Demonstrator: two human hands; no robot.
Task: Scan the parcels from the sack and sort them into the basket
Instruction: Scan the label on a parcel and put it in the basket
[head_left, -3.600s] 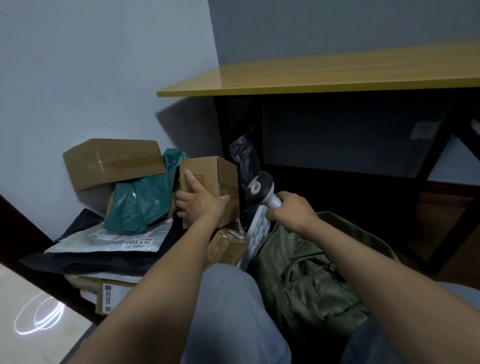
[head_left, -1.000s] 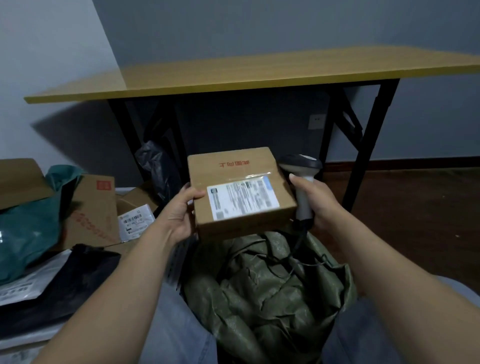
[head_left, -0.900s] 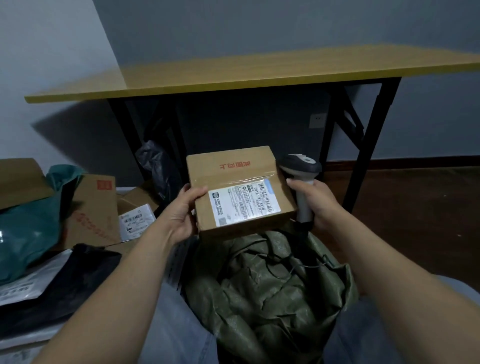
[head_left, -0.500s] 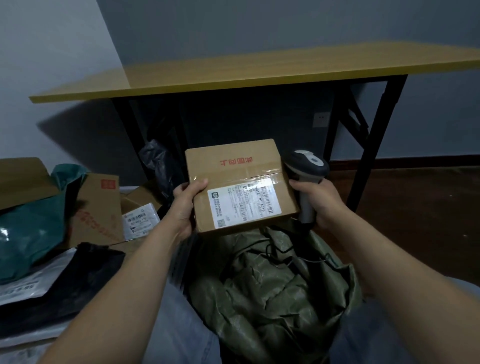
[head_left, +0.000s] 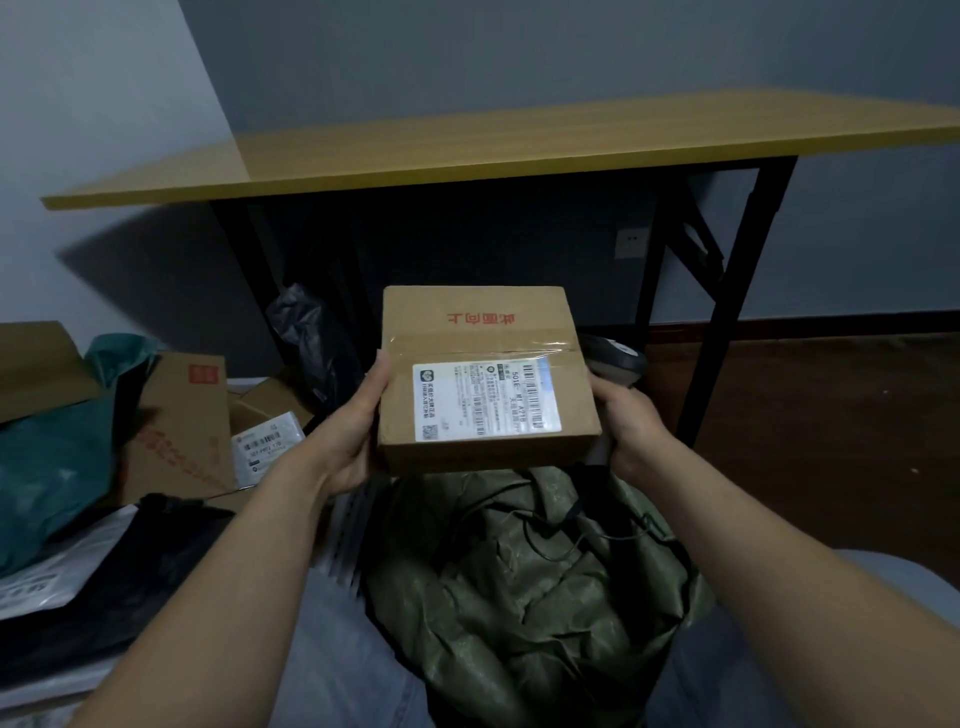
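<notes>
Cardboard box (head_left: 483, 374) | left fingers (head_left: 382, 373) grip it | right fingers (head_left: 598, 385) grip scanner (head_left: 621, 358), box half-hiding it | sack (head_left: 519, 597) below

The left hand (head_left: 348, 441) is gripping a brown cardboard box (head_left: 483, 415); the right hand (head_left: 628, 426) is holding a dark scanner (head_left: 615, 358).

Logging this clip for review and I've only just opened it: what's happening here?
A seated person holds a cardboard box over an open green sack, with its shipping label facing up. The left hand grips the box's left side. The right hand steadies its right edge while gripping a barcode scanner, which is mostly hidden behind the box. Other parcels are piled on the left.
</notes>
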